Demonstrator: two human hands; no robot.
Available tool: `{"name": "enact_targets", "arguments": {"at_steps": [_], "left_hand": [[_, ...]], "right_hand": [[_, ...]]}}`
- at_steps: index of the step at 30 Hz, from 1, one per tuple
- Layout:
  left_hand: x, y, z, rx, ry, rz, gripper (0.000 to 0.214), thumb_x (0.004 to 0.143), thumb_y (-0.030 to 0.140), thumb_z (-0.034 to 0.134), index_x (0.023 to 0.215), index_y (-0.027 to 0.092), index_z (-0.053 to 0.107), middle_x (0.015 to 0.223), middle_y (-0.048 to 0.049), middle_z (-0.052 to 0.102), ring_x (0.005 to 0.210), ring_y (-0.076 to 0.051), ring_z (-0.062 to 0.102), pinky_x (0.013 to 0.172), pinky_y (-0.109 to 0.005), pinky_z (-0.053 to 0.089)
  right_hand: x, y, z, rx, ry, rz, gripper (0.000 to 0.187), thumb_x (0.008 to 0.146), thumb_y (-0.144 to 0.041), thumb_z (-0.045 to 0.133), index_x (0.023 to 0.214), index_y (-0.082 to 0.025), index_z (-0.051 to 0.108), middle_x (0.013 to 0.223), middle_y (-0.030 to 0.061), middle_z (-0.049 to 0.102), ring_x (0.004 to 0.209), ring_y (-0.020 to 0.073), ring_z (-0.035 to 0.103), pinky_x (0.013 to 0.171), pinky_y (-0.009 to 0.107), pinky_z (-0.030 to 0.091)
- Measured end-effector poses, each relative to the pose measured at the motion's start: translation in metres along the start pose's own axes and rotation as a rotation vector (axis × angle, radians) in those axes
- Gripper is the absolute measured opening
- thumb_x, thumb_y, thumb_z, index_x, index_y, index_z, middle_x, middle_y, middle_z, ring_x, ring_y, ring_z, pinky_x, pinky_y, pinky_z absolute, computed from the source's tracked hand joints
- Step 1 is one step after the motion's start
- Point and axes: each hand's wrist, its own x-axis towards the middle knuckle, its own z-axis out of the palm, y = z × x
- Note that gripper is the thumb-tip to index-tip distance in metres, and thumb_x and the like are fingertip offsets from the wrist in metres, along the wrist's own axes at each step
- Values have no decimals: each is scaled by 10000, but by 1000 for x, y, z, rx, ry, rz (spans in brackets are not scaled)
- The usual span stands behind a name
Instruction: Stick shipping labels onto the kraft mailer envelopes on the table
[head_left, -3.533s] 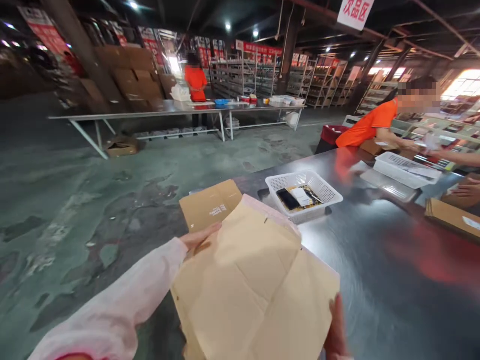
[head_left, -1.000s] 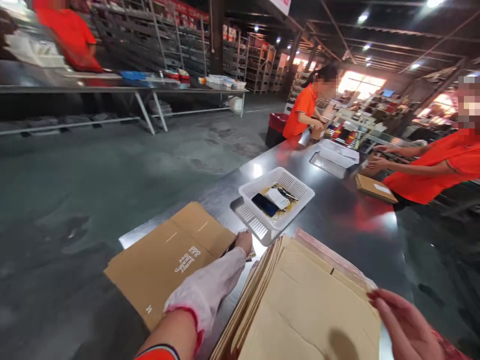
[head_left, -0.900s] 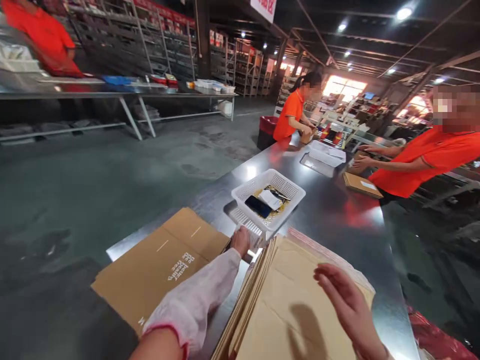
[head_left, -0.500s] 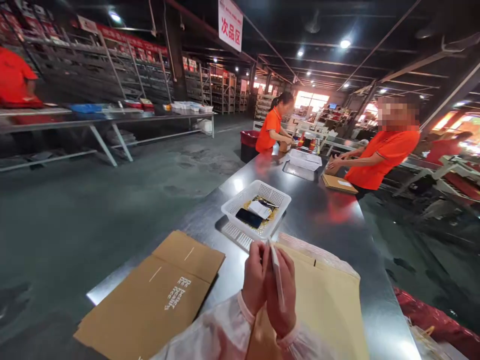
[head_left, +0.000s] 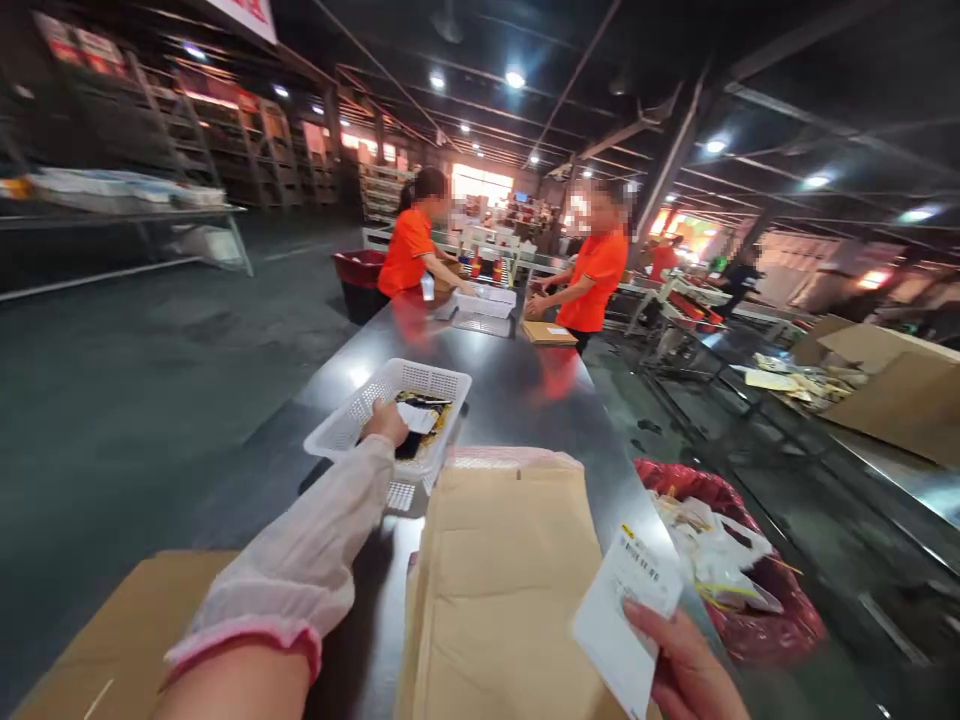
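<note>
My left hand (head_left: 384, 422), in a white sleeve with a pink cuff, reaches over the rim of a white plastic mesh basket (head_left: 352, 405). Its fingers are hidden among the contents, close to a black phone (head_left: 409, 446) and a white paper card (head_left: 417, 417). My right hand (head_left: 679, 668) pinches a white barcode slip (head_left: 626, 620) low at the right. A stack of kraft paper mailers (head_left: 499, 590) lies on the steel table (head_left: 510, 385) between my hands. A flat cardboard sheet (head_left: 127, 630) sits at the bottom left.
A red-lined bin (head_left: 780, 610) of white waste paper stands just beyond the table's right edge. Two co-workers in orange shirts (head_left: 592, 270) work at the far end, near a white tray (head_left: 484, 303). Another table with cardboard stands at the right.
My hands have come apart. The left now reaches into the basket, and the right holds the barcode slip out to the right. The view has turned right, shifting the table leftward.
</note>
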Motion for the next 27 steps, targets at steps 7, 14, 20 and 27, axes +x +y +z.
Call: {"name": "enact_targets", "arguments": {"at_steps": [7, 14, 20, 27], "left_hand": [[-187, 82, 62, -412, -536, 345, 208, 697, 345, 725, 752, 151, 673, 705, -10, 671, 670, -155, 596, 632, -252, 463], [-336, 109, 86, -870, -594, 77, 263, 654, 405, 698, 606, 168, 593, 586, 17, 557, 590, -126, 501, 573, -253, 415], [-449, 93, 76, -977, -495, 233, 259, 759, 439, 684, 708, 187, 712, 732, -51, 660, 733, -184, 581, 713, -318, 478], [-555, 76, 76, -1209, -722, -142, 592, 671, 786, 560, 769, 225, 720, 1034, -111, 661, 1010, -308, 600, 833, -445, 518]], "right_hand": [[-28, 42, -14, -129, 132, -227, 566, 497, -416, 873, 982, -176, 707, 1035, 125, 741, 929, 341, 694, 879, 518, 534], [-89, 59, -62, -69, 99, -149, 619, 561, -622, 783, 968, -162, 705, 960, 123, 754, 909, 339, 698, 828, 483, 558], [-141, 90, -141, 82, 76, -76, 639, 576, -637, 757, 1004, -167, 685, 1007, 120, 745, 956, 336, 690, 764, 427, 581], [-175, 93, -202, -163, 346, -405, 661, 670, -686, 644, 1054, -148, 651, 1047, 139, 729, 941, 307, 676, 760, 388, 544]]}}
